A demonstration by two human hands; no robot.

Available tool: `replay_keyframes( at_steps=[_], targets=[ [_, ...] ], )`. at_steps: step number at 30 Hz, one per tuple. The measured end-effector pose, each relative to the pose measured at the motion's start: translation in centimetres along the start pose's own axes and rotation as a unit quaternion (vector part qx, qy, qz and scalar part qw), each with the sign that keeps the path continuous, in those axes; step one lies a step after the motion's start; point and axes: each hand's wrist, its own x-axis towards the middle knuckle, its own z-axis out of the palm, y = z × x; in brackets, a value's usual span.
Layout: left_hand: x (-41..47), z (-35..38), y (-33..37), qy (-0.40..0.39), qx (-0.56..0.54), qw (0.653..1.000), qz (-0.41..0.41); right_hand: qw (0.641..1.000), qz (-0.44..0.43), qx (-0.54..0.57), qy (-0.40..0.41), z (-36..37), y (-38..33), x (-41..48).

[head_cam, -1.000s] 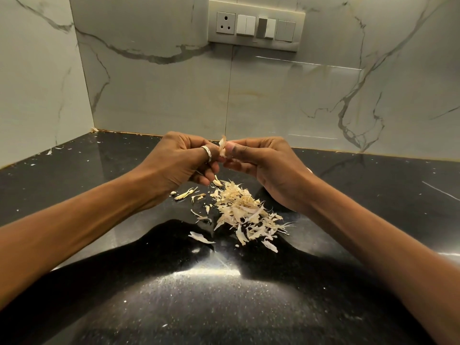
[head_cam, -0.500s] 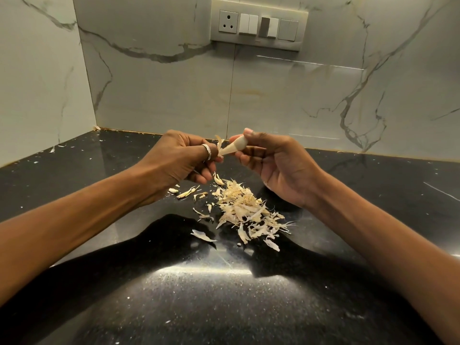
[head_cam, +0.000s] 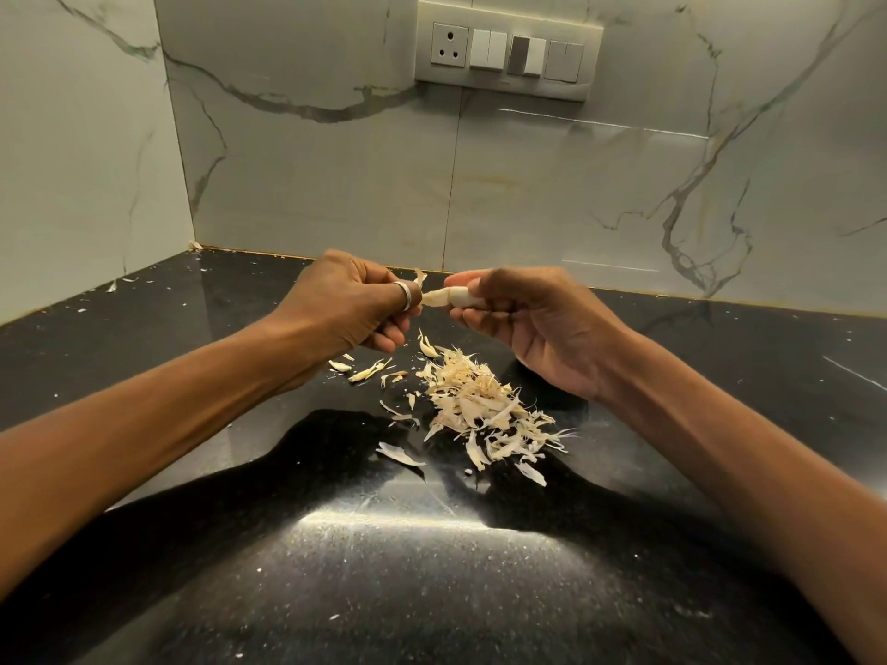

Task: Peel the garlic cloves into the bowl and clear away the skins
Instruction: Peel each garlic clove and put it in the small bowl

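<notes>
A pale garlic clove [head_cam: 453,296] is held level above the black counter, gripped at its thick end by my right hand [head_cam: 533,324]. My left hand [head_cam: 348,302], with a silver ring on one finger, pinches the clove's thin end, where a strip of skin [head_cam: 420,278] curls upward. Below the hands a heap of peeled skins [head_cam: 480,410] lies on the counter, with loose flakes [head_cam: 367,371] scattered to its left. No bowl is in view.
The black stone counter [head_cam: 384,568] runs to a marble wall corner at the back left. A socket and switch panel [head_cam: 504,48] is on the back wall. Small skin scraps [head_cam: 117,283] lie along the left wall edge.
The hands drew apart slightly and the clove came into sight in my right hand; it now lies level, with my left hand pinching its tip. The view has tilted down a little.
</notes>
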Motion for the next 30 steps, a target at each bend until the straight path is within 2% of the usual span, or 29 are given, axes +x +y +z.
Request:
replay_keyframes(
  at_steps=[6, 13, 22, 30],
  targets=[
    [-0.01, 0.19, -0.19, 0.028, 0.053, 0.998, 0.023, 0.995, 0.028, -0.099, -0.002, -0.15, 0.22, 0.21],
    [-0.1, 0.21, -0.34, 0.058, 0.082, 0.994, 0.046, 0.994, 0.051, -0.089, -0.034, -0.05, -0.13, -0.14],
    [-0.46, 0.47, -0.13, 0.032, 0.103, 0.99, 0.09, 0.994, 0.071, -0.075, -0.031, -0.2, 0.48, 0.16],
    [0.0, 0.24, -0.46, 0.068, 0.099, 0.988, 0.099, 0.993, 0.043, -0.11, -0.024, -0.11, -0.07, 0.33]
  ],
)
